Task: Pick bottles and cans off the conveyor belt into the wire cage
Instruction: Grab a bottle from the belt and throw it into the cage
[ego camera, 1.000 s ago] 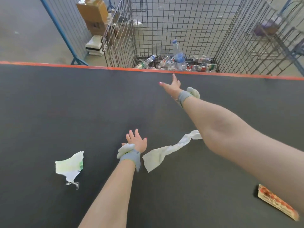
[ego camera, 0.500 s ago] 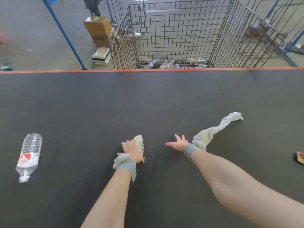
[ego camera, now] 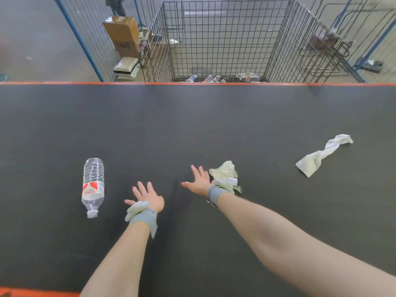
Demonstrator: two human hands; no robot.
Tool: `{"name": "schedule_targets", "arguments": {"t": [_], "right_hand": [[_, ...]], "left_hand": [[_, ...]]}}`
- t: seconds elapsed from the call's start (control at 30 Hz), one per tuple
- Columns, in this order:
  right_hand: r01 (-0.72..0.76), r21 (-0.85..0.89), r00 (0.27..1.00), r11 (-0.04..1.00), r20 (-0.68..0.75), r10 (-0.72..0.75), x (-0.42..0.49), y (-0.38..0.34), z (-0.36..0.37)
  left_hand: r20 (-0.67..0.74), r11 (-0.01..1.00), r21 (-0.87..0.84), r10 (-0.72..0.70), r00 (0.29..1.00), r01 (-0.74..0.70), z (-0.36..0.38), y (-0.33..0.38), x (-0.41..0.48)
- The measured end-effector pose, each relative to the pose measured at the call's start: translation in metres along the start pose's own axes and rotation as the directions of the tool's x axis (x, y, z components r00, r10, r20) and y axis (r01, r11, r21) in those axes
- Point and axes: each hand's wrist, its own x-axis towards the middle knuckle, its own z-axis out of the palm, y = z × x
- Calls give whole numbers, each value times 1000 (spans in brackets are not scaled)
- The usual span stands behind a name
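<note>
Clear plastic water bottle (ego camera: 93, 187) lies flat on the conveyor belt (ego camera: 192, 125), not yet picked. Left hand (ego camera: 149, 197), fingers spread and empty, is near the bottle. Right hand (ego camera: 199, 182), also spread and empty, is farther from it. Wire cage (ego camera: 285, 50) stands well beyond the bottle. Judged step: reaching. The next move calls for gripping the bottle's barrel.

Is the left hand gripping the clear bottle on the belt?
No, the left hand is spread open, apart from the clear bottle lying on the belt.
</note>
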Motion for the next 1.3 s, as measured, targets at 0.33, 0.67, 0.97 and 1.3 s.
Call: {"name": "schedule_targets", "arguments": {"t": [0.33,0.67,0.97,1.3], "right_hand": [[91,178,983,980,144,-118,1,-69,36],[34,108,998,994,42,-38,26,-71,76],[-74,432,956,899,-225,187,83,-55,-12],[-48,653,918,755,-270,292,203,-38,-138]], "left_hand": [[-248,935,-355,-90,965,-3,-16,-69,11],[79,995,-92,37,996,-30,27,-76,36],[0,984,-146,107,994,-106,-11,-2,88],[-5,971,-94,222,975,-222,-61,140,199]]}}
